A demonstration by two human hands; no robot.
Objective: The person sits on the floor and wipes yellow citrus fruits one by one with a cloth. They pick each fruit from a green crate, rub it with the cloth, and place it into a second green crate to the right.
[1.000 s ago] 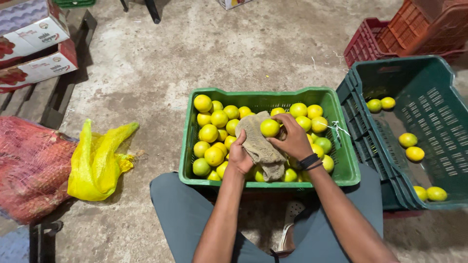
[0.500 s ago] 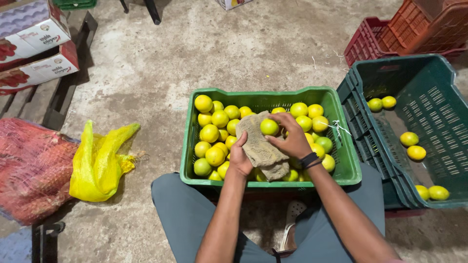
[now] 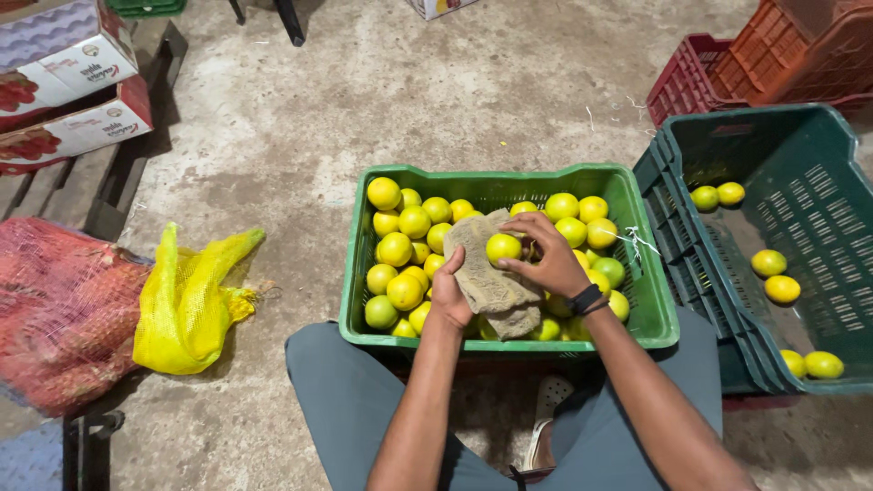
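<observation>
A bright green crate (image 3: 637, 273) full of yellow-green citrus fruits rests on my lap. My left hand (image 3: 448, 295) holds a beige cloth (image 3: 482, 264) up over the fruits. My right hand (image 3: 555, 259) grips one yellow-green fruit (image 3: 503, 247) and presses it against the cloth. Both hands are over the middle of the crate. A black band sits on my right wrist.
A dark green crate (image 3: 800, 164) at the right holds several loose fruits. Red and orange crates (image 3: 727, 68) stand behind it. A yellow mesh bag (image 3: 186, 300) and a red mesh sack (image 3: 55, 309) lie at the left on the concrete floor, near cardboard boxes (image 3: 68, 86).
The fruit in my right hand has turned slightly against the cloth. Both hands stay over the crate; the view has shifted a little.
</observation>
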